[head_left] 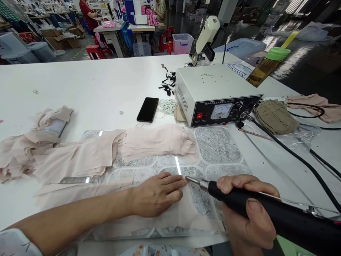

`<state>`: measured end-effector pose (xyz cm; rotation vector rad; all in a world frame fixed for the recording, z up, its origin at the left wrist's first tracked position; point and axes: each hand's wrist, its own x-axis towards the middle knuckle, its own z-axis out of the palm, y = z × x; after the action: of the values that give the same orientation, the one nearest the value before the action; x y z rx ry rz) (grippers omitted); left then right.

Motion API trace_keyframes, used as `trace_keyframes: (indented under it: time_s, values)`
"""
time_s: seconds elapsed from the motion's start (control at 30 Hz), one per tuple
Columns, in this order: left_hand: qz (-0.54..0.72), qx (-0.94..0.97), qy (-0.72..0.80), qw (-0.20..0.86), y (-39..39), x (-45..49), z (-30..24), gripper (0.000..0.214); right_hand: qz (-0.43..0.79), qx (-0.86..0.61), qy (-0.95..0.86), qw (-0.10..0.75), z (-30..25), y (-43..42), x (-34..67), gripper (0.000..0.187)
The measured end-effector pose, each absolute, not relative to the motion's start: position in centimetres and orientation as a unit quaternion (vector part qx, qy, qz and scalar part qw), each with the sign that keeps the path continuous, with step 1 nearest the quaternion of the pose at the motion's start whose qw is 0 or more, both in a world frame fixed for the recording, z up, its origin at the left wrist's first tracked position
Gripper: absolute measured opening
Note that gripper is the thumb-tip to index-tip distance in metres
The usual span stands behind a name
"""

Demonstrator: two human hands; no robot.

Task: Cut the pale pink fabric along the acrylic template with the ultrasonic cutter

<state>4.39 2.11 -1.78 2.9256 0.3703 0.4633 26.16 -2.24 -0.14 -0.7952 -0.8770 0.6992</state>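
My left hand lies flat with fingers stretched to the right, pressing on a thin pale pink fabric piece spread over a patterned grey mat. In my right hand is a thick black corded handpiece, with fingers wrapped round its barrel. Its pointed metal tip is right beside my left fingertips, at the fabric. A clear ruler-like strip lies left of my left hand. Behind it are a stack of pink fabric pieces and folded pink cloth.
A grey control box with a dial stands behind the mat; a black cable runs from it on the right. Nearby are a phone, coiled white cord, brown cut pieces and a green-lidded bottle. People sit at machines beyond.
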Motion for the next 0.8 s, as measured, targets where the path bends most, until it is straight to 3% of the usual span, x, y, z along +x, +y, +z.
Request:
trace_keyframes:
  time_s: [0.47,0.8]
  values:
    - [0.155,0.970,0.145,0.121,2.0,4.0,-0.2,0.019,0.415,-0.329,-0.319,0.786,0.2,-4.9,27.5,0.015]
    - [0.082,0.973,0.207,0.055,-0.7,3.0,-0.8,0.044,0.457,-0.287,-0.333,0.773,0.3,-5.7,27.8,0.015]
